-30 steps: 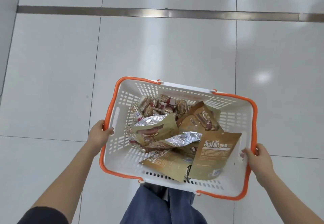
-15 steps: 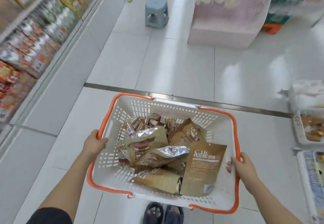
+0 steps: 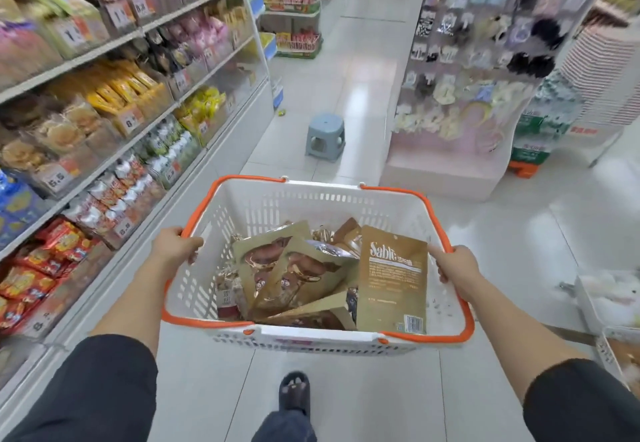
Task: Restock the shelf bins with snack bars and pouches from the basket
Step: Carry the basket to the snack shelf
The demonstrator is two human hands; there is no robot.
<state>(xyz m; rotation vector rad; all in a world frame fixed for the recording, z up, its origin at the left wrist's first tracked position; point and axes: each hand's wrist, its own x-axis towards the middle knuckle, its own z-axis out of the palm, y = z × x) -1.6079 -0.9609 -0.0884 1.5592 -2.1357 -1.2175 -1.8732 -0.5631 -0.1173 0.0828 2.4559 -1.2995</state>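
Holding a white basket (image 3: 446, 306) with an orange rim out in front, a person stands in a shop aisle; the left hand (image 3: 175, 246) has its grip curled over the orange rim on the left side, and the right hand (image 3: 457, 267) has its grip curled over the orange rim on the right side; both arms wear dark sleeves pushed up past the elbow.

Inside the basket lie brown pouches (image 3: 294, 268), piled and tilted against each other; one tall brown pouch with the word Sable (image 3: 393, 279) leans upright near the right wall of the basket, with a barcode at its bottom corner; small snack bars (image 3: 227, 289) in shiny wrappers sit low on the left side, partly hidden under the pouches; more shiny wrappers peek out behind the pouches near the far wall.

On the left runs a long shelf (image 3: 104, 161) with clear bins full of snack packs in red, yellow, green and pink; price tags stick to the front of the bins; the shelf looks blurry.

A small blue stool (image 3: 325, 137) stands on the white tiled floor (image 3: 519, 234) ahead of the basket, well apart from it; a pink rack of hair things (image 3: 464, 71) stands on the right of the aisle; one foot in a dark slipper (image 3: 294, 389) shows below the basket.
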